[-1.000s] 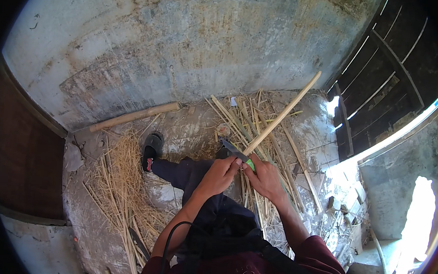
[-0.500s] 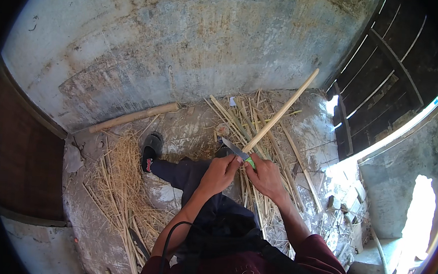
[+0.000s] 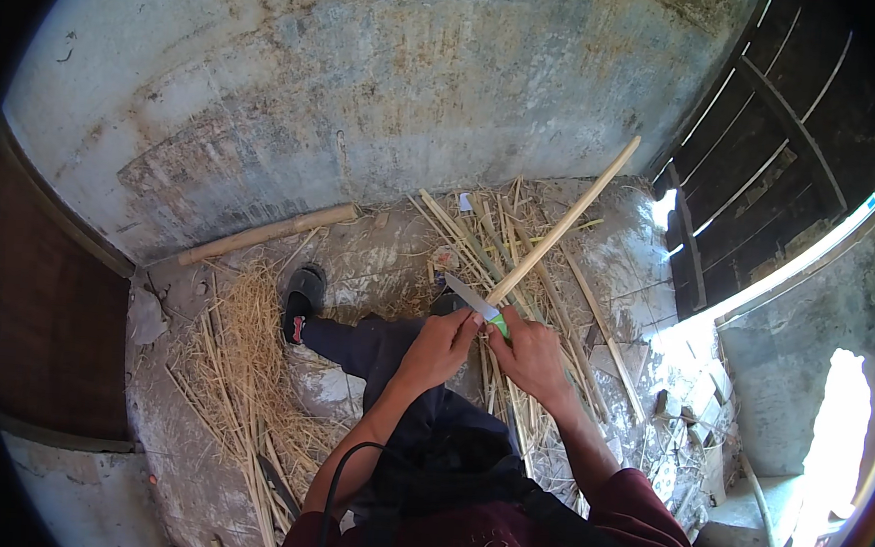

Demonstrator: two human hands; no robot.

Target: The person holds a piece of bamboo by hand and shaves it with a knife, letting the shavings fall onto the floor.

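Note:
My right hand is closed around the green handle of a knife. The knife's blade points up and to the left, lying across the lower end of a long pale bamboo strip. Beside it my left hand is closed on the strip's near end, with the thumb close to the blade. From there the strip slants up and away to the right. The part of it inside my fingers is hidden.
Pale shavings and thin strips lie heaped on the floor at left. More bamboo strips are scattered beyond and right of my hands. A bamboo pole lies along the wall. Rubble sits at right, near dark planks.
The blade has turned slightly and catches more light. The strip's far end has shifted a little to the right. Both hands keep their grip in nearly the same place.

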